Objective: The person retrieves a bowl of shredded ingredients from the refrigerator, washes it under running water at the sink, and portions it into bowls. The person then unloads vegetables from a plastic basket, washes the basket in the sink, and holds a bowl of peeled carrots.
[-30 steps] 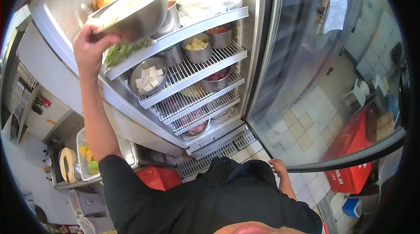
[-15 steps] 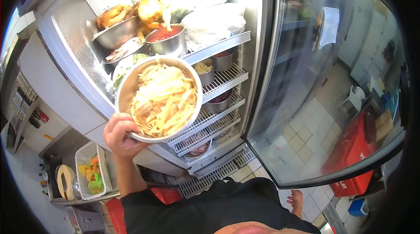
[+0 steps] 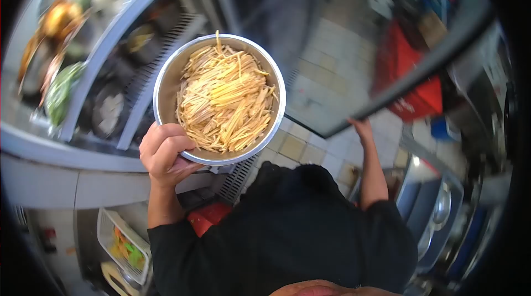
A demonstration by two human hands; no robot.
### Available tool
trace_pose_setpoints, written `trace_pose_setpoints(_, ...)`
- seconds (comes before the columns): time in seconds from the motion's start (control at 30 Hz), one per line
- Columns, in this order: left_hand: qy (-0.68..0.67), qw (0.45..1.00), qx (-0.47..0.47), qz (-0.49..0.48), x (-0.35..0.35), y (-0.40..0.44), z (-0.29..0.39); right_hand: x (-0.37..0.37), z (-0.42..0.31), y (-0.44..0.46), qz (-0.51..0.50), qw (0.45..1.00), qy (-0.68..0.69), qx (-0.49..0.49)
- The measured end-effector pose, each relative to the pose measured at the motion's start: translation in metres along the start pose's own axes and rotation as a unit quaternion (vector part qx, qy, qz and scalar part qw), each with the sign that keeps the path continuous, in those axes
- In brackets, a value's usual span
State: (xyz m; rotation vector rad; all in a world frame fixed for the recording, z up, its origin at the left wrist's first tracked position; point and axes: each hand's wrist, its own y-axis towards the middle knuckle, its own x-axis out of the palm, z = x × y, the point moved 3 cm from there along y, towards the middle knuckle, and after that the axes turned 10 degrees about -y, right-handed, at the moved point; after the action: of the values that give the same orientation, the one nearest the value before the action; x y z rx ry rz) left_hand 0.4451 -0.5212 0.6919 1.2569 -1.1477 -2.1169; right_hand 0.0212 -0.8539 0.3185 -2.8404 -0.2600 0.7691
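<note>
Your left hand grips the rim of the steel bowl, full of pale yellow strips. Right of the bowl, your right hand meets the glass door's edge, its grip unclear. The fridge shelves are left of the bowl.

Yellow strips, silver bowl, red crate, black shirt

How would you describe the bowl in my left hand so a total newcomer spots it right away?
Find the open refrigerator and its shelves. In front of them, the left hand grips a round steel bowl by its rim. Unlike the containers on the shelves, it is held in the air and heaped with thin, pale yellow strips.
</note>
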Motion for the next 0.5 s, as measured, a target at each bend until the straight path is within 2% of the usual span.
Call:
trace_pose_setpoints(0.03, -0.035, 0.999, 0.004, -0.006, 0.021, -0.003, 0.013, -0.006, -0.002, 0.003, 0.013, 0.998, 0.030, -0.061)
trace_pose_setpoints(0.07, -0.067, 0.998, 0.013, -0.010, 0.043, -0.006, 0.024, -0.015, -0.027, -0.011, 0.008, 0.998, 0.041, -0.047)
trace_pose_setpoints(0.13, -0.119, 0.992, 0.020, -0.024, 0.086, -0.008, 0.053, -0.028, -0.039, -0.017, 0.046, 0.992, 0.048, -0.104)
trace_pose_setpoints(0.17, -0.144, 0.989, 0.027, -0.036, 0.108, -0.006, 0.074, -0.034, -0.050, -0.023, 0.033, 0.991, 0.046, -0.123)
trace_pose_setpoints(0.2, -0.173, 0.984, 0.026, -0.046, 0.132, -0.006, 0.092, -0.030, -0.034, -0.017, 0.098, 0.988, 0.027, -0.113)
trace_pose_setpoints(0.23, -0.200, 0.978, 0.022, -0.057, 0.156, -0.006, 0.112, -0.042, -0.063, -0.045, 0.070, 0.994, 0.020, -0.087)
trace_pose_setpoints(0.27, -0.235, 0.969, 0.024, -0.073, 0.177, -0.004, 0.132, -0.037, -0.040, -0.033, 0.060, 0.990, 0.018, -0.128)
trace_pose_setpoints(0.33, -0.291, 0.953, 0.024, -0.085, 0.219, -0.006, 0.171, -0.039, -0.023, -0.054, 0.006, 0.993, 0.032, -0.113)
trace_pose_setpoints(0.5, -0.369, 0.921, -0.002, -0.127, 0.297, -0.013, 0.240, -0.067, 0.011, -0.115, -0.124, 0.973, 0.192, -0.036)
